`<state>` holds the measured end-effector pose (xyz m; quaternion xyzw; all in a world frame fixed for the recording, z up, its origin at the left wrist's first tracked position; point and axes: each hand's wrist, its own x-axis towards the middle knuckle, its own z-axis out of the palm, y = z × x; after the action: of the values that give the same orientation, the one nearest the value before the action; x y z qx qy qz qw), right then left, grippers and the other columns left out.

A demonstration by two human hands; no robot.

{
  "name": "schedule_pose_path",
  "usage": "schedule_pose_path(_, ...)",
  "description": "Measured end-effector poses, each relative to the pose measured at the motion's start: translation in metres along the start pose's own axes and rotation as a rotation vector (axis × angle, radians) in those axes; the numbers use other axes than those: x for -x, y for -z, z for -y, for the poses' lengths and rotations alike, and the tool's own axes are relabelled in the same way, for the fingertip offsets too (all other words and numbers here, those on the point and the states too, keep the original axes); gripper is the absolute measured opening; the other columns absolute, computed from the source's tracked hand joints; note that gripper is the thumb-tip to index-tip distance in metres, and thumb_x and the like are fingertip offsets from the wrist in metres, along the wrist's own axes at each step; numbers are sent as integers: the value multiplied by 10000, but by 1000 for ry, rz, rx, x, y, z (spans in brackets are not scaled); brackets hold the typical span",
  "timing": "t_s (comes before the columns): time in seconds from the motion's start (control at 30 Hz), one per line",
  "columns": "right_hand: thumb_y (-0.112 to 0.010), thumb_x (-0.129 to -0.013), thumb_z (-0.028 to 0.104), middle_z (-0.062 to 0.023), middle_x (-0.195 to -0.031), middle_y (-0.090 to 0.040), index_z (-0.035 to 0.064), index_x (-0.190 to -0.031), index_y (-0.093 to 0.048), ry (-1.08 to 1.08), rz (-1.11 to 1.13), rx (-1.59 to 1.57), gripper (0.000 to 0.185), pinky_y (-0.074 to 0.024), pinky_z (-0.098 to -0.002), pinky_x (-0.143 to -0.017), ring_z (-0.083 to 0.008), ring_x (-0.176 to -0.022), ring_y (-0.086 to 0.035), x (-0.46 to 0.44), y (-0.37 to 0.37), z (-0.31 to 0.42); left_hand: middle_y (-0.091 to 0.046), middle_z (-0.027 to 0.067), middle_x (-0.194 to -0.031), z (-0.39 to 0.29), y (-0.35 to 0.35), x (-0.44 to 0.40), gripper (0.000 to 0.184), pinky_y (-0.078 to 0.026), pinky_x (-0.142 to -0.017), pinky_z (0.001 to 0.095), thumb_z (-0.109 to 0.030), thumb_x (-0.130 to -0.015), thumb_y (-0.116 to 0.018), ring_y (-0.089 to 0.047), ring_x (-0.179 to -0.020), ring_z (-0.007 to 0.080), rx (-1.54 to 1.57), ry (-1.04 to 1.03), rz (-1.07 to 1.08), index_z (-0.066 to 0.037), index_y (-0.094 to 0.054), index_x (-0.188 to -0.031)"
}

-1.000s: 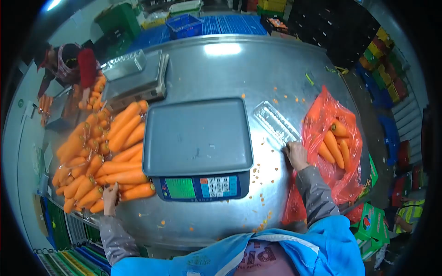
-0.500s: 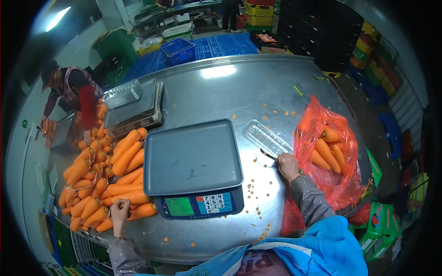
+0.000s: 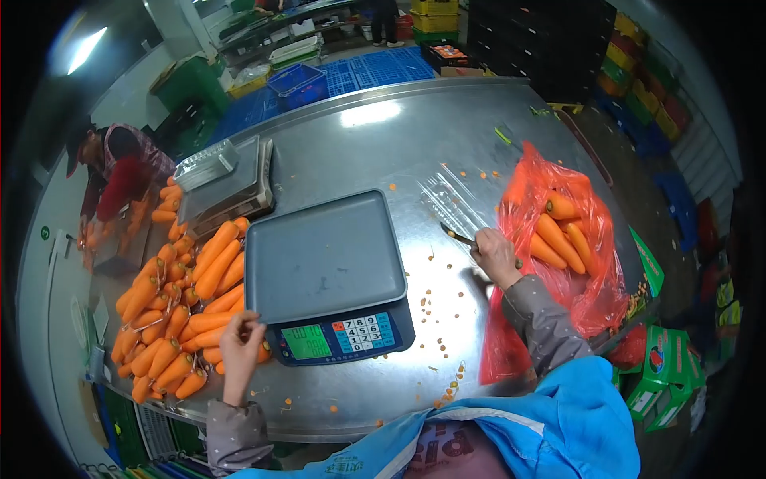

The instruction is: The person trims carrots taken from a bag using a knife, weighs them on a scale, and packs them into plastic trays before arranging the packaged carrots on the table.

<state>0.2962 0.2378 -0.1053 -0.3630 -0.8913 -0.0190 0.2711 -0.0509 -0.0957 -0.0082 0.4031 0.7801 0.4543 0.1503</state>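
My right hand (image 3: 495, 257) is closed round a knife (image 3: 456, 234), its dark blade pointing left beside a clear plastic tray (image 3: 451, 206), which looks blurred. To that hand's right, a red plastic bag (image 3: 519, 335) lies with its mouth spread, showing several carrots (image 3: 559, 239). My left hand (image 3: 242, 345) is raised at the near left corner of the weighing scale (image 3: 319, 275), its fingertips pinched together. Whatever they hold, if anything, is too small to make out. A heap of orange carrots (image 3: 171, 327) lies left of the scale, close to this hand. Nothing rests on the scale's pan.
A second scale (image 3: 259, 184) with a clear tray (image 3: 206, 165) on it stands at the far left. Beyond the carrots a co-worker (image 3: 120, 172) bends over. Carrot scraps (image 3: 431, 303) dot the metal table (image 3: 319, 403). A green box (image 3: 658, 375) stands at the right.
My left hand has moved right, away from the carrot heap to the scale's corner. My right hand, still with the knife, and the clear tray appear slightly farther forward. The view has shifted a little.
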Motion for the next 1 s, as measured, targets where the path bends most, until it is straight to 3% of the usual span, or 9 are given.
schedule_pose_path(0.07, -611, -601, 44, -91, -653, -491, 56, -663, -465, 137, -84, -125, 159, -441, -391, -535, -268, -648, -537, -2, 31, 25, -585, 93, -870, -49, -27, 0, 306, -454, -650, 274, 36, -737, -618, -570, -755, 194, -214, -249, -11, -7, -560, -1035)
schedule_pose_path(0.1, -603, -595, 57, -82, -638, -472, 61, -655, -456, 204, -102, -130, 158, -439, -370, -507, -248, -639, -533, 3, 42, 40, -569, 143, -993, -67, -41, -1, 371, -438, -813, 372, 13, -716, -647, -564, -900, 277, -308, -427, -43, -32, -561, -1074)
schedule_pose_path(0.23, -594, -609, 117, -49, -624, -425, 73, -636, -437, 468, -55, -261, 165, -433, -302, -436, -186, -615, -520, 35, 85, 108, -586, 70, -979, -116, -93, 6, 361, -271, -987, 513, -73, -673, -687, -561, -940, 247, -709, -898, -2, -105, -601, -1022)
schedule_pose_path(0.33, -625, -680, 171, -43, -652, -426, 69, -666, -445, 401, -67, -443, 207, -438, -303, -436, -182, -610, -515, 53, 103, 131, -591, 33, -874, -106, -105, -3, 266, -287, -984, 487, -49, -645, -652, -572, -898, 216, -703, -1016, 189, -110, -624, -903)
schedule_pose_path(0.4, -657, -716, 202, -49, -672, -435, 72, -695, -461, 287, -10, -510, 236, -448, -311, -465, -191, -617, -524, 60, 114, 118, -574, 32, -782, -100, -109, -10, 203, -392, -868, 413, -1, -627, -617, -572, -826, 206, -629, -978, 114, -98, -620, -806)
schedule_pose_path(0.53, -703, -712, 135, -85, -860, -564, 50, -880, -567, -149, -59, -639, 232, -486, -325, -607, -264, -760, -590, 82, 111, 58, -569, 55, -774, -64, -94, -33, 183, -415, -709, 356, 17, -670, -615, -550, -758, 246, -640, -777, 16, -68, -622, -832)
schedule_pose_path(0.63, -661, -743, 146, -123, -918, -588, 34, -954, -594, -606, -48, -536, 248, -486, -353, -686, -311, -788, -586, 102, 101, -16, -576, 76, -857, -35, -79, -44, 254, -411, -757, 361, 4, -678, -630, -541, -838, 274, -710, -646, 120, -57, -614, -924)
schedule_pose_path(0.83, -599, -741, 123, -160, -1042, -562, 41, -1006, -536, -803, -5, 250, 284, -496, -472, -655, -364, -741, -610, 132, 74, -141, -548, 117, -1106, -59, -78, -35, 453, -359, -919, 369, -100, -695, -687, -492, -1054, 297, -567, -394, 281, -53, -544, -1123)
schedule_pose_path(1.0, -655, -721, 198, -137, -1053, -536, 41, -1023, -532, -872, -49, 281, 362, -502, -459, -667, -351, -785, -612, 129, 61, -138, -560, 127, -1075, -80, -97, -30, 399, -355, -920, 378, -122, -716, -683, -494, -1044, 303, -552, -448, 394, -51, -563, -1090)
